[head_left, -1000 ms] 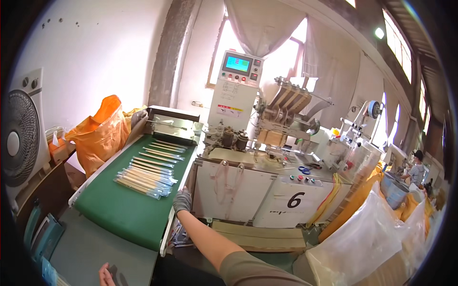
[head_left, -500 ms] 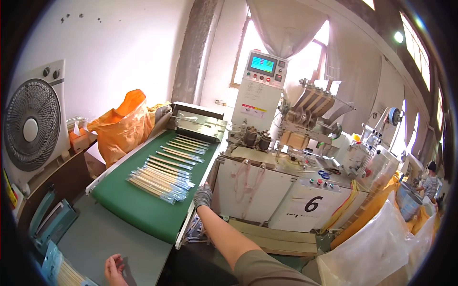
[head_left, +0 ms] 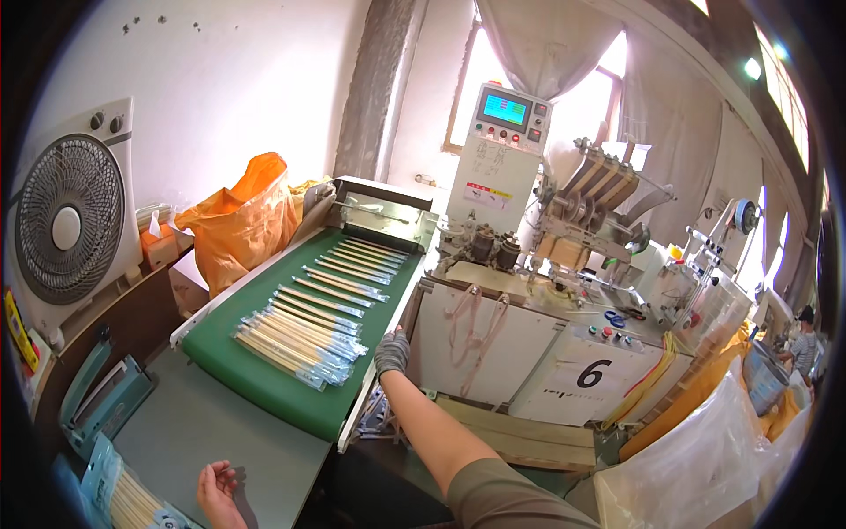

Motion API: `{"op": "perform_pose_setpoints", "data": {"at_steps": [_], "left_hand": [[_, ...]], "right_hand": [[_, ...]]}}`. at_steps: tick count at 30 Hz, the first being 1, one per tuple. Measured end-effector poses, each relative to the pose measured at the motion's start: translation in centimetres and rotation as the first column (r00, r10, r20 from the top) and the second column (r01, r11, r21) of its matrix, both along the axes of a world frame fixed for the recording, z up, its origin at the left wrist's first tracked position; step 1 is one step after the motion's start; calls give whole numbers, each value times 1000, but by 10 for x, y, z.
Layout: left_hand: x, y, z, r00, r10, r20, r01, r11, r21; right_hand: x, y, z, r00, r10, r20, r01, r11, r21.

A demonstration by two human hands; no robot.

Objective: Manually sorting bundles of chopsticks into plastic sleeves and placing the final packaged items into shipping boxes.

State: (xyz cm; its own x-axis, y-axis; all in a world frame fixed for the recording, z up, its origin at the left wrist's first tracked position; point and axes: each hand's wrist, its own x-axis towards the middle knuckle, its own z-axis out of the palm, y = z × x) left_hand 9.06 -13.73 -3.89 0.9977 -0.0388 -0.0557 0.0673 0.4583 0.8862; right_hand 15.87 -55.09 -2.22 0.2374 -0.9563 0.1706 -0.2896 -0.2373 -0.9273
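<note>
Pairs of wrapped chopsticks (head_left: pixel 295 344) lie across a green conveyor belt (head_left: pixel 264 410), overlapping in a pile at its near end and spaced out in a row farther back. My right hand (head_left: pixel 392 353), in a grey fingerless glove, rests against the belt's right side rail, its fingers extended along it and partly hidden. Over the grey tabletop (head_left: pixel 176 423) at the lower edge is my bare left hand (head_left: pixel 220 494), open with loosely bent fingers and nothing in it. A clear and blue bag of chopsticks (head_left: pixel 132 494) lies to its left.
A teal hand-lever sealer (head_left: pixel 106 401) stands at the left, below a fan (head_left: pixel 69 225). An orange sack (head_left: pixel 238 220) sits beyond the belt. The white packing machine (head_left: pixel 476 348) with its control screen (head_left: pixel 504 109) is at right, near a clear plastic bag (head_left: pixel 679 450).
The chopsticks have shifted slightly along the belt toward its near end. The whole view has turned a little to the left. Both hands keep about the same places.
</note>
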Motion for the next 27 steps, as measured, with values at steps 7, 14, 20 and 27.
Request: {"op": "perform_pose_setpoints", "data": {"at_steps": [7, 14, 20, 27], "left_hand": [[-7, -6, 2, 999, -2, 44, -3, 994, 106], [-5, -7, 3, 998, -27, 51, 20, 991, 129], [-4, -6, 1, 1000, -6, 12, 5, 997, 79], [-3, -5, 2, 1000, -27, -4, 27, 997, 79]], "right_hand": [[-5, 9, 9, 998, 18, 53, -18, 1000, -1], [-5, 3, 7, 1000, -7, -15, 7, 1000, -25], [-6, 7, 10, 1000, -3, -3, 3, 999, -34], [-4, 3, 8, 999, -15, 43, 15, 1000, -4]]}}
